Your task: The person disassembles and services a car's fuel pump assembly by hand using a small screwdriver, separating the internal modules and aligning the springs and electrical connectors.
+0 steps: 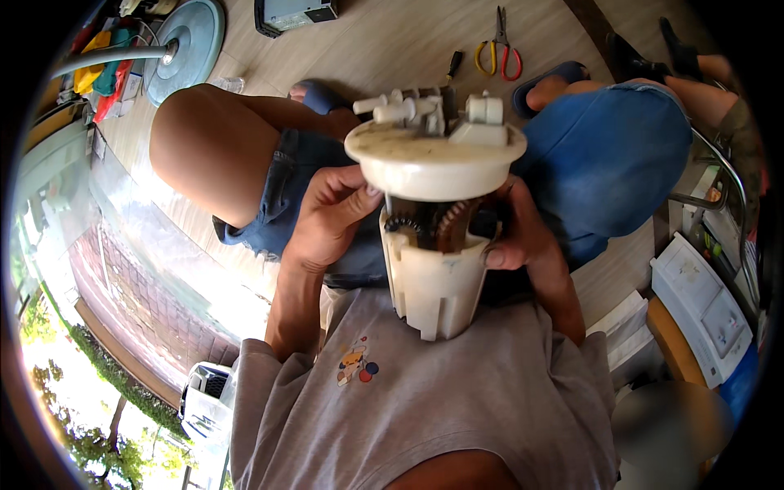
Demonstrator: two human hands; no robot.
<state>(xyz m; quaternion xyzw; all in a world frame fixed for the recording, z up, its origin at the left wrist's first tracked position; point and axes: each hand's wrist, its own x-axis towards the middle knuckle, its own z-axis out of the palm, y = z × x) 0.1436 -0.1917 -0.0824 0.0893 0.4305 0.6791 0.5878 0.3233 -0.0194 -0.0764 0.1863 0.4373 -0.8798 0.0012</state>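
Held up in front of my chest is a fuel pump module [437, 286], off-white plastic, with a round flange on top that carries pipe fittings and a connector. Dark ribbed hoses show in the gap between the flange and the lower housing. My left hand [331, 214] is closed at the flange's left underside, thumb near the rim. Around the right side of the module, my right hand [527, 233] grips it with the thumb on the housing's upper edge. The fingers of that hand are partly hidden behind the module.
On the floor ahead lie scissors-like pliers [501, 49] with one yellow and one red handle, and a dark-handled screwdriver [454, 65]. A metal box [296, 15] sits farther off. A fan's round base [186, 49] is at far left. Another person's feet [633, 61] show at far right.
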